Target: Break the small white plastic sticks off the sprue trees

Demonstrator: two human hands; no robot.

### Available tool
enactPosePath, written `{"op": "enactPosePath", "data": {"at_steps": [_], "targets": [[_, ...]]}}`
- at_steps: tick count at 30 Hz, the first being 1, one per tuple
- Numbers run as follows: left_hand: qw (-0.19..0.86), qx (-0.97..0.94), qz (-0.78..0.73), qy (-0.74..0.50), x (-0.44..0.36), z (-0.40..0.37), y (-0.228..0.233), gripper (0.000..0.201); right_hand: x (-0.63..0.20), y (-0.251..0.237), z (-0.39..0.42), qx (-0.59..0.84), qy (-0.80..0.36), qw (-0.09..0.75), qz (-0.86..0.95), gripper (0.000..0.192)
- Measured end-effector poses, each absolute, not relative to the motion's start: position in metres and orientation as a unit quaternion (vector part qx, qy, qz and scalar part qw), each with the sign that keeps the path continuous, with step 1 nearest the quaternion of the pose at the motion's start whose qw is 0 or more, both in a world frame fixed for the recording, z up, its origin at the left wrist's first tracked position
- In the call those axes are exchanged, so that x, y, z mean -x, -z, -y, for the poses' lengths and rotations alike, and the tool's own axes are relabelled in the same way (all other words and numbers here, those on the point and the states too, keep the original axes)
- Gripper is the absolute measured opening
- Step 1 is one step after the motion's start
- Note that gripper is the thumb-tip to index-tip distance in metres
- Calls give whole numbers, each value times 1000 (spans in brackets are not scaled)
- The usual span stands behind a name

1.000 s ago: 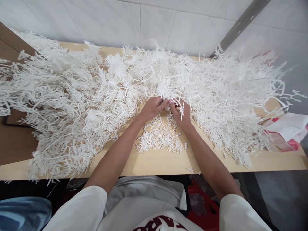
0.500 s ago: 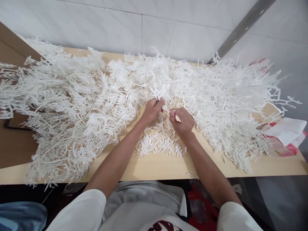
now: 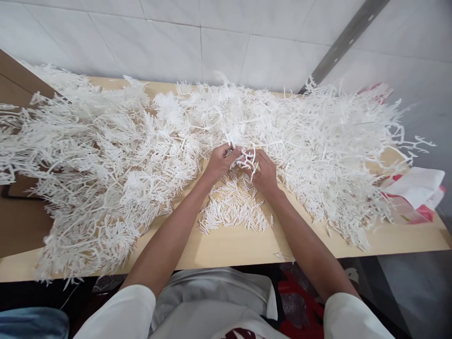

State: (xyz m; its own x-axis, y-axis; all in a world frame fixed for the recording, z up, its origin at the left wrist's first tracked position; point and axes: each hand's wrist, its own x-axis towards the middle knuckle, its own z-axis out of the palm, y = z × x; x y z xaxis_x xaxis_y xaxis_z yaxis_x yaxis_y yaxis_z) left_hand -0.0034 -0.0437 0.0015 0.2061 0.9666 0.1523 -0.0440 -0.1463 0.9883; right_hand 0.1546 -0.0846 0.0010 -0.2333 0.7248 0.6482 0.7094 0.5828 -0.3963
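Between my hands is a white branched plastic sprue [image 3: 249, 159] with short curved arms. My left hand [image 3: 222, 161] pinches its left side, thumb and fingers closed. From the right, my right hand [image 3: 265, 174] has its fingers closed at the sprue's other side, partly hidden behind the branches. Just below both hands lies a loose pile of short white sticks [image 3: 235, 207] on the pale wooden table [image 3: 226, 247]. A large tangled heap of similar white branched pieces [image 3: 116, 141] spreads around the hands to the left, back and right.
At the left stands a brown cardboard box [image 3: 21, 221], partly covered by the heap. A red and white plastic bag [image 3: 415, 195] sits at the right end. Behind the table rises a tiled wall [image 3: 169, 52] with a slanting metal bar [image 3: 344, 44].
My right hand has moved in towards the left hand and closed near the sprue. The sprue's branches now show between both hands. The whole view has shifted slightly.
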Motion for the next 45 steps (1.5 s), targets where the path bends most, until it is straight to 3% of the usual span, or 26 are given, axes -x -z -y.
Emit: {"op": "enactPosePath", "data": {"at_steps": [6,15,22,32,38,45], "targets": [[505,-599,-405,-471,2,43,2,34,-158,3,84,470,36,411,780,14],[428,-660,-444,-430,-3,42,8,48,-161,6,85,518,-40,318,793,17],[482,-613,-453,-433,-1,42,2,44,-149,0,91,479,17,409,777,14],[485,-611,-420,-463,1,43,3,43,-153,0,84,517,-179,432,717,28],[491,-608,-425,-456,0,45,2,42,-154,-3,85,507,-75,439,738,27],[505,-618,-433,-420,1,45,-1,46,-149,-15,93,478,-101,531,693,31]]}}
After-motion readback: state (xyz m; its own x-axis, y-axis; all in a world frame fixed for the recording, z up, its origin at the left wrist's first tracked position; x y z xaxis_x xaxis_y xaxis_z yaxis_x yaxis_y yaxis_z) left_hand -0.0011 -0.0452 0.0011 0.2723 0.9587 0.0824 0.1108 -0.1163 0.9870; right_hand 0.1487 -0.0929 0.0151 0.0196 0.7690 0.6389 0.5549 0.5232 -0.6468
